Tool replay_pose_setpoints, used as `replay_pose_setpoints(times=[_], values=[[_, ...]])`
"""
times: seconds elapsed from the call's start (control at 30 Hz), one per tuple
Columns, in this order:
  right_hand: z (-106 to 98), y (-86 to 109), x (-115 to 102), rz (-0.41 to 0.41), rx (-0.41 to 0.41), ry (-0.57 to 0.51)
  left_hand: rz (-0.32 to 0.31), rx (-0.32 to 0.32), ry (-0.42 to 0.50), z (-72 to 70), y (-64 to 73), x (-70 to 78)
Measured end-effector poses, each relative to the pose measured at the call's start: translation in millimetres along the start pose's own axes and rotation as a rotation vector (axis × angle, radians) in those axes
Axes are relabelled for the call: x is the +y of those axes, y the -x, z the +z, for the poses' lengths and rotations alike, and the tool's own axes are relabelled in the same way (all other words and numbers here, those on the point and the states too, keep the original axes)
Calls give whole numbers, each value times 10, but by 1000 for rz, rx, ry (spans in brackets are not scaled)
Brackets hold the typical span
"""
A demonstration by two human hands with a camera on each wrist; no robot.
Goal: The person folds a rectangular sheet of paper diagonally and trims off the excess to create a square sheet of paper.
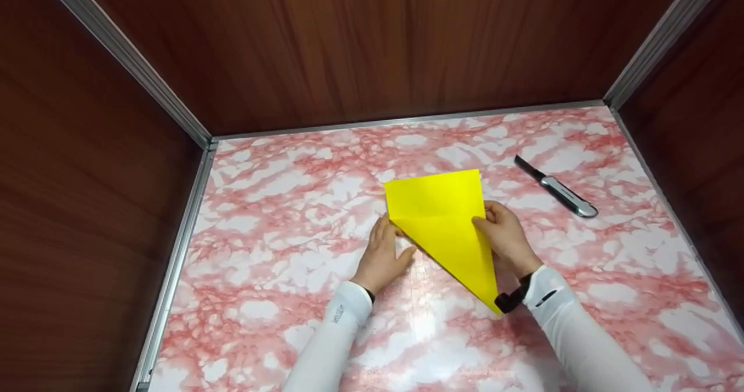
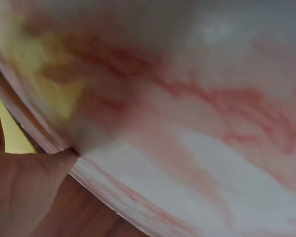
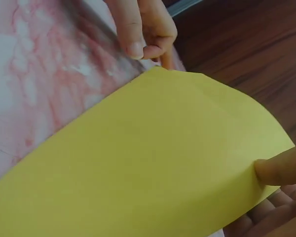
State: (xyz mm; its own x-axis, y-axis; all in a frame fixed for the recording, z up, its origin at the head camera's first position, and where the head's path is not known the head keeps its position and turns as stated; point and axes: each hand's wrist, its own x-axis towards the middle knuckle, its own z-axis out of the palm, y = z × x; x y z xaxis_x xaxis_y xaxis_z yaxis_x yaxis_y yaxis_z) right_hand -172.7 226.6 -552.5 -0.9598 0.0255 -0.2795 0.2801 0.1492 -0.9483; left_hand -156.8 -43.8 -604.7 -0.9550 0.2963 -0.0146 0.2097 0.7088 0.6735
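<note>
A folded sheet of yellow paper (image 1: 439, 217) has a square upper part, and its lower part narrows to a point at the right. My right hand (image 1: 510, 238) pinches its right edge, thumb on top and fingers beneath; the right wrist view shows the same grip on the paper (image 3: 153, 143). At the left corner of the fold, my left hand (image 1: 383, 258) touches the paper's edge with its fingertips, its thumb held apart. In the left wrist view only part of the left hand (image 2: 29, 177) shows, with a bit of yellow behind it.
A utility knife (image 1: 561, 193) with a dark blade end and grey handle lies on the table to the right of the paper. The table (image 1: 279, 217) has a red and white marbled top. Brown wood-look panels (image 1: 360, 49) with metal edging enclose its back and sides.
</note>
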Motion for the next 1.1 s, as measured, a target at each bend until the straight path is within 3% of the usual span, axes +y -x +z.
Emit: replay_pose_setpoints(times=[0.1, 0.2, 0.27, 0.33, 0.5, 0.7, 0.97, 1.1], values=[[-81, 79, -88, -31, -10, -60, -114, -7, 408, -109, -19, 32], [-136, 156, -158, -78, -30, -87, -129, -4, 854, -211, -45, 79], [-163, 195, -188, -112, -48, -85, -120, -7, 1042, -274, -51, 112], [-184, 222, -217, -134, -59, -76, -120, -10, 1135, -335, -44, 144], [-225, 232, -297, -160, -101, -83, -167, 25, 1155, -501, -4, 233], [-279, 215, -460, -204, -154, -41, -99, 19, 1113, -734, -7, 303], [-351, 223, -723, -256, -194, 17, 31, -172, 1032, -1145, -15, 329], [-384, 245, -814, -263, -234, 52, 75, -222, 983, -1283, 2, 312]])
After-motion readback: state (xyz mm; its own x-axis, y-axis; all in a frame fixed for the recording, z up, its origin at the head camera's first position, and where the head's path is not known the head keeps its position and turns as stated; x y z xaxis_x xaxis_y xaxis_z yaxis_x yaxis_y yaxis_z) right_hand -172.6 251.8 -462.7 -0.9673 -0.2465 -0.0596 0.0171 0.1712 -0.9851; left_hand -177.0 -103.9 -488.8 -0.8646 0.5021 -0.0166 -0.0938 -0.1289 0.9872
